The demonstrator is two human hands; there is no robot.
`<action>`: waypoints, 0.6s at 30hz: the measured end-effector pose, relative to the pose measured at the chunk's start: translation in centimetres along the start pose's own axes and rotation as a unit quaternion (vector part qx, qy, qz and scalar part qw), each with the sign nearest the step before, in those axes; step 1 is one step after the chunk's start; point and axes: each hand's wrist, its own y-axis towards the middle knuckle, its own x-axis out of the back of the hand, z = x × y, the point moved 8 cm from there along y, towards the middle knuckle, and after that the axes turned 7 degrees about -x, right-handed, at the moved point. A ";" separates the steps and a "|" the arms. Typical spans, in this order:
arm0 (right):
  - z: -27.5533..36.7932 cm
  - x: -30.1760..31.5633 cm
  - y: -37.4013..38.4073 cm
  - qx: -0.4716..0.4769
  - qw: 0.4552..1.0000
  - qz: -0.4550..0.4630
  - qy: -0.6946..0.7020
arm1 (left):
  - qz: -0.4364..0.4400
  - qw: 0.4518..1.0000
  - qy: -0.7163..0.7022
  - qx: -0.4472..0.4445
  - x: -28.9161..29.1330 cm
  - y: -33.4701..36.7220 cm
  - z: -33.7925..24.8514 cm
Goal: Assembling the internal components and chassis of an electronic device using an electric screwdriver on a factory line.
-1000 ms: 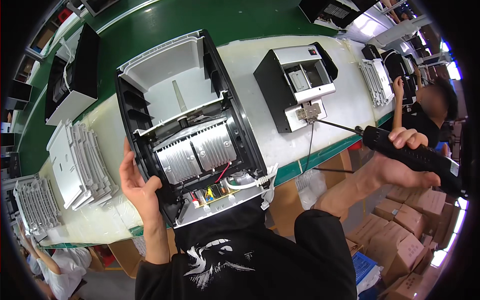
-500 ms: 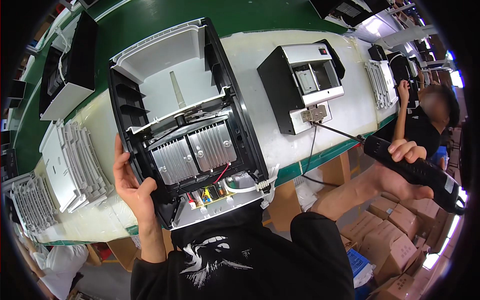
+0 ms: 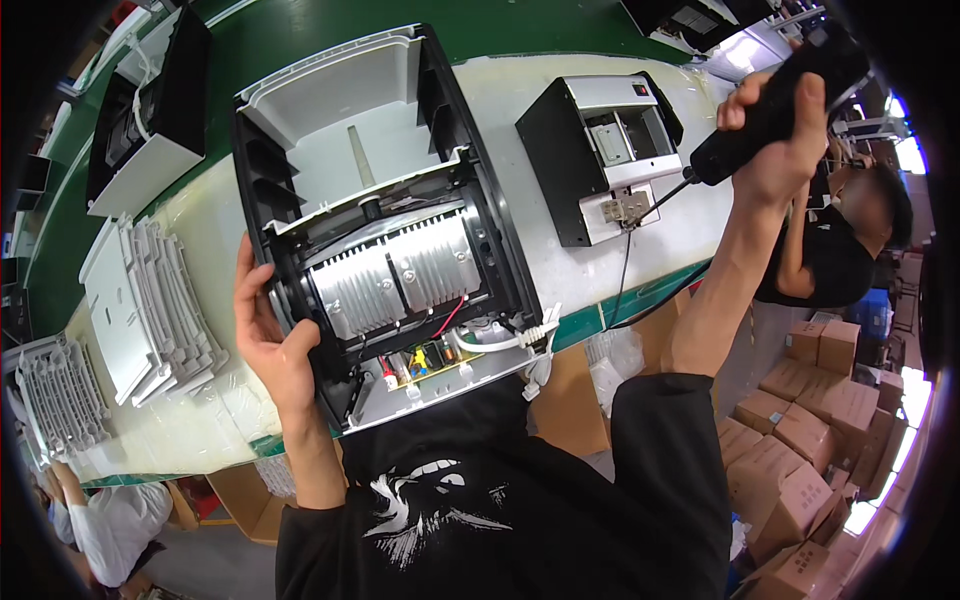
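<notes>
Workbench (image 3: 495, 95): open housing (image 3: 325, 165) across near edge, worker's left hand (image 3: 272, 325) at its left side | inside: heat sinks (image 3: 350, 300), circuit board (image 3: 437, 368) | left: panel stack (image 3: 115, 310), slatted parts (image 3: 62, 400) farther | right: screw feeder (image 3: 553, 150), then screwdriver (image 3: 735, 150) in right hand (image 3: 785, 150) | floor, right: cartons (image 3: 800, 430)

Looks down on a white workbench (image 3: 205, 420) before a green surface (image 3: 290, 38), over grey floor (image 3: 222, 547), past brown cartons (image 3: 800, 432) stacked lower right, toward bright lights (image 3: 914, 395) at right.
</notes>
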 end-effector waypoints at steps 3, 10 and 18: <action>-1.2 -0.1 -1.1 -0.007 0.994 -0.076 -0.083 | -0.008 0.999 -0.030 0.008 -0.3 -0.3 0.0; 5.2 0.5 -7.3 0.009 0.990 -0.049 0.135 | 0.020 0.999 -0.046 -0.009 -0.8 0.0 0.1; 17.5 7.0 -16.2 0.136 0.967 0.000 0.217 | 0.011 0.999 -0.049 -0.002 -0.5 0.0 0.4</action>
